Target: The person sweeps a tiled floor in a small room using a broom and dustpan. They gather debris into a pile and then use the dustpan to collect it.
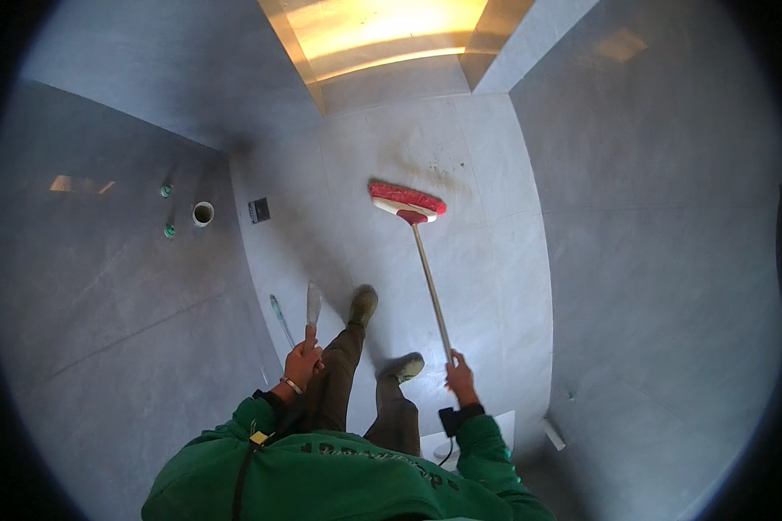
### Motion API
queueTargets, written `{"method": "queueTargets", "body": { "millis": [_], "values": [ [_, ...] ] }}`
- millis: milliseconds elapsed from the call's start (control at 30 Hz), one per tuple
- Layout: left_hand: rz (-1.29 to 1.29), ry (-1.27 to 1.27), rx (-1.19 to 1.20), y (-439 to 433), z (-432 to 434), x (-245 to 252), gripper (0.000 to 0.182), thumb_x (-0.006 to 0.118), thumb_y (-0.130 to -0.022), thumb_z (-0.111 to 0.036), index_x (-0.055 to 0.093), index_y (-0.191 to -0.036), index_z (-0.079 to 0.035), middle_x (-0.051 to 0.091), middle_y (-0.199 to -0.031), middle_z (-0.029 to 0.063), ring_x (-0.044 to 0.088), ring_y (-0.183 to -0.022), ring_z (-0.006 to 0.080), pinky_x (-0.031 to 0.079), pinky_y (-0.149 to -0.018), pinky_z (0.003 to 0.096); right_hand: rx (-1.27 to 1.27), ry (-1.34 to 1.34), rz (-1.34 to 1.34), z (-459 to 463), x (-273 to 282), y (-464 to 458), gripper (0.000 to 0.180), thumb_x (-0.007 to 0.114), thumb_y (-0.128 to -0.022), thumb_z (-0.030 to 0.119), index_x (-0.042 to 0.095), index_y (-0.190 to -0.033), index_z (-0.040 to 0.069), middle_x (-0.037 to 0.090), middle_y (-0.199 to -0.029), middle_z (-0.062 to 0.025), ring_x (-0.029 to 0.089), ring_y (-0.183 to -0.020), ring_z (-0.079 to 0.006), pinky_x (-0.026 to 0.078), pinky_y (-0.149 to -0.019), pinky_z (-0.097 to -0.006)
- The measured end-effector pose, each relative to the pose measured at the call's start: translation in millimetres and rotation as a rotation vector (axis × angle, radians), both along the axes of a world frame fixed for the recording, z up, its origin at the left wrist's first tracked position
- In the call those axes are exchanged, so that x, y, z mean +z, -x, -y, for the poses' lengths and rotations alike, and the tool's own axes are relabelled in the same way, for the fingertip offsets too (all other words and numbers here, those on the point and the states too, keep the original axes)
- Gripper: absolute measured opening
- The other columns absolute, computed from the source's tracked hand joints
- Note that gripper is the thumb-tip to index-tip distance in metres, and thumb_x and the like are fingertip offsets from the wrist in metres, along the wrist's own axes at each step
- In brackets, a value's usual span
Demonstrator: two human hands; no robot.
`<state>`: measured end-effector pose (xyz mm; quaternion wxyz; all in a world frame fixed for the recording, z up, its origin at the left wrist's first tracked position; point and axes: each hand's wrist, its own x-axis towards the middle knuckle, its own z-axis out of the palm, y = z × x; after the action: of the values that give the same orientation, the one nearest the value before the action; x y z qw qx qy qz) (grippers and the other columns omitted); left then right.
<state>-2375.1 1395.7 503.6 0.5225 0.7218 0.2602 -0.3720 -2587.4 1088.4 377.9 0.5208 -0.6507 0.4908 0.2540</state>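
Note:
My right hand [461,379] grips the pole of a broom [409,200], whose red-bristled, red and white head rests on the pale tiled floor [423,273] ahead of my feet. Brownish dust and small crumbs of debris [453,170] lie just beyond the bristles. In my left hand [303,363] is a trowel or putty knife [313,306] with a flat grey blade and a brown handle, its blade pointing forward. Close to its left, a thin greenish rod-like tool [279,309] is partly hidden behind my hand.
Grey walls stand at both sides. In the left wall are a white open pipe end [202,213] and two green-capped fittings [165,190], [169,231]. A square floor drain [259,210] lies near it. A lit niche [391,39] is ahead; a white tube [552,434] lies at the lower right.

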Motion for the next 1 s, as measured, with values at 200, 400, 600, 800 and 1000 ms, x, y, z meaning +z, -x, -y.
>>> {"method": "queueTargets", "body": {
  "millis": [200, 400, 600, 800, 1000],
  "values": [
    [0.041, -0.012, 0.143, -22.6, 8.9, 8.1, 0.036, 0.058, -0.085, -0.018, 0.050, -0.117, -0.002, 0.054, -0.069, 0.0003, 0.054, -0.053, 0.0099, 0.042, -0.047, 0.0219, 0.552, 0.613, 0.127, 149.6, 61.2, -66.3, 0.028, 0.047, -0.090, 0.031, 0.051, -0.116, 0.020, 0.063, -0.077, -0.0169, 0.062, -0.069, -0.0359, 0.050, -0.062, -0.0511],
    [0.077, -0.045, 0.258, -46.5, 34.0, 23.3, 0.034, 0.059, -0.085, -0.016, 0.052, -0.114, -0.001, 0.054, -0.069, 0.0008, 0.053, -0.053, 0.0096, 0.043, -0.048, 0.0227, 1.087, 0.902, 0.336, 277.3, 89.4, -243.3, 0.032, 0.038, -0.095, 0.024, 0.051, -0.125, 0.024, 0.060, -0.068, -0.0161, 0.059, -0.061, -0.0345, 0.049, -0.056, -0.0464],
    [0.077, -0.128, 0.415, -58.3, 50.9, 16.9, 0.037, 0.060, -0.084, -0.022, 0.051, -0.115, -0.003, 0.053, -0.068, -0.0006, 0.053, -0.054, 0.0093, 0.040, -0.045, 0.0209, 1.261, 0.933, 0.498, 275.2, 77.8, -470.2, 0.031, 0.041, -0.091, 0.021, 0.055, -0.118, 0.021, 0.064, -0.075, -0.0130, 0.063, -0.069, -0.0304, 0.050, -0.061, -0.0437],
    [0.050, -0.088, 0.511, -48.0, 64.2, -5.9, 0.038, 0.058, -0.086, -0.020, 0.049, -0.118, 0.000, 0.053, -0.068, 0.0003, 0.053, -0.053, 0.0091, 0.040, -0.044, 0.0210, 1.300, 0.794, 0.353, 318.8, 81.1, -488.3, 0.037, 0.042, -0.089, 0.015, 0.052, -0.123, 0.025, 0.064, -0.084, -0.0147, 0.062, -0.077, -0.0333, 0.049, -0.069, -0.0440],
    [0.006, 0.044, 0.468, -57.7, 50.1, -24.0, 0.033, 0.057, -0.088, -0.020, 0.048, -0.115, -0.003, 0.053, -0.069, 0.0004, 0.052, -0.053, 0.0087, 0.039, -0.043, 0.0201, 1.425, 0.943, 0.091, 345.8, 157.4, -370.1, 0.033, 0.046, -0.093, 0.021, 0.049, -0.126, 0.025, 0.062, -0.072, -0.0128, 0.062, -0.066, -0.0305, 0.049, -0.058, -0.0431]
  ]
}}
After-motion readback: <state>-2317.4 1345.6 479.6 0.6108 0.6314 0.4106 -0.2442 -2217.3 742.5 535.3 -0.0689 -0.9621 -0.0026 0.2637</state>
